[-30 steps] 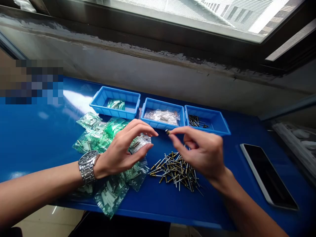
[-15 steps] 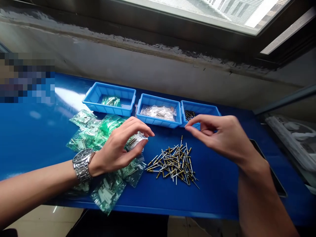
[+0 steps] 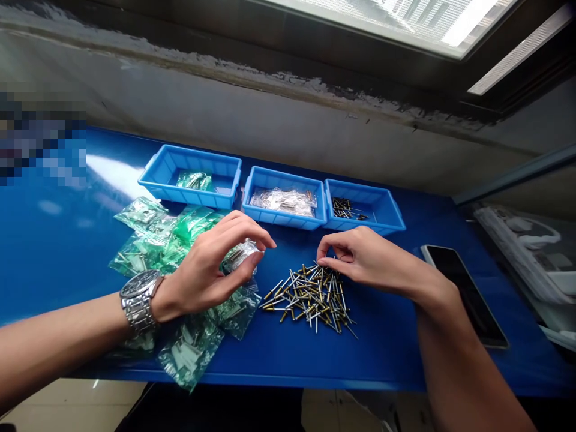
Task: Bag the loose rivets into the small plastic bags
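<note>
Fingers (image 3: 332,239) at rivets (image 3: 314,294) — golden, silver-stemmed, thin, heaped

1. The left forearm (image 3: 67,339) reached in from the lower left, its wrist (image 3: 162,300) nearly straight.
2. The left hand (image 3: 211,264) hung curved, thumb and fingertips apart.
3. The right forearm (image 3: 463,360) rose from the lower right; its wrist (image 3: 438,294) bent.
4. The right hand (image 3: 355,255) pointed downward, thumb and index tips close.

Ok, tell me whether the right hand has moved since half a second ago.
Yes. Judged against the rightmost blue bin, the right hand has come nearer the camera and slightly left, to the far edge of the rivet pile.
</note>
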Motion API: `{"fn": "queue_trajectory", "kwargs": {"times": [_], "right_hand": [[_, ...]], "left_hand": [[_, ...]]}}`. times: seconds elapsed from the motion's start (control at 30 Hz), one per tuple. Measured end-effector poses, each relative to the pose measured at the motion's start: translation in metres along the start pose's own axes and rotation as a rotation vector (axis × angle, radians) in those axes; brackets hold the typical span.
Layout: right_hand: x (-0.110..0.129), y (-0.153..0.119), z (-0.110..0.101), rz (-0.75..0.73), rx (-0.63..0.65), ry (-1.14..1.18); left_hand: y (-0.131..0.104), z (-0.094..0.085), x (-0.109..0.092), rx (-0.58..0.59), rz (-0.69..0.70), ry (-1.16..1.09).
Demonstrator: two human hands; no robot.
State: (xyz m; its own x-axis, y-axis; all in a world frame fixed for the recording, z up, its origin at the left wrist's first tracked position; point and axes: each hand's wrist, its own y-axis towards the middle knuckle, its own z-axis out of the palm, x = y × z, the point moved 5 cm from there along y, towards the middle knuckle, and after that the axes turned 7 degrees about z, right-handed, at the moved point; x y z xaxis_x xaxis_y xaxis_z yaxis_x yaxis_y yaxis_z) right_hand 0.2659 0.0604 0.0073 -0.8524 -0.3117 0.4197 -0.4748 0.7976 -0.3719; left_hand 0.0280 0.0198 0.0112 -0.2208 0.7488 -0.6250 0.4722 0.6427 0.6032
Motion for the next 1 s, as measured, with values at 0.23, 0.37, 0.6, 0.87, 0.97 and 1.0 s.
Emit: {"fn": "queue_trajectory", "kwargs": {"times": [0.23, 0.37, 0.6, 0.87, 0.97, 1.0], "right_hand": [[-0.001, -0.001, -0.002, -0.001, -0.003, -0.006], [0.001, 0.002, 0.002, 0.0, 0.032, 0.016], [-0.004, -0.007, -0.006, 0.015, 0.102, 0.087], [0.019, -0.011, -0.015, -0.091, -0.18, 0.219], [0.04, -0.005, -0.004, -0.184, -0.281, 0.309], [0.045, -0.003, 0.001, -0.208, -0.295, 0.336]], "left_hand": [[-0.001, 0.0, 0.0, 0.008, 0.004, 0.003], [-0.001, 0.001, 0.0, 0.032, 0.001, -0.012], [-0.002, 0.002, 0.0, 0.048, 0.006, -0.018], [0.001, 0.001, -0.001, 0.032, -0.009, 0.008], [0.001, 0.001, 0.0, 0.007, -0.016, 0.028], [0.001, 0.001, 0.001, 0.004, -0.013, 0.032]]}}
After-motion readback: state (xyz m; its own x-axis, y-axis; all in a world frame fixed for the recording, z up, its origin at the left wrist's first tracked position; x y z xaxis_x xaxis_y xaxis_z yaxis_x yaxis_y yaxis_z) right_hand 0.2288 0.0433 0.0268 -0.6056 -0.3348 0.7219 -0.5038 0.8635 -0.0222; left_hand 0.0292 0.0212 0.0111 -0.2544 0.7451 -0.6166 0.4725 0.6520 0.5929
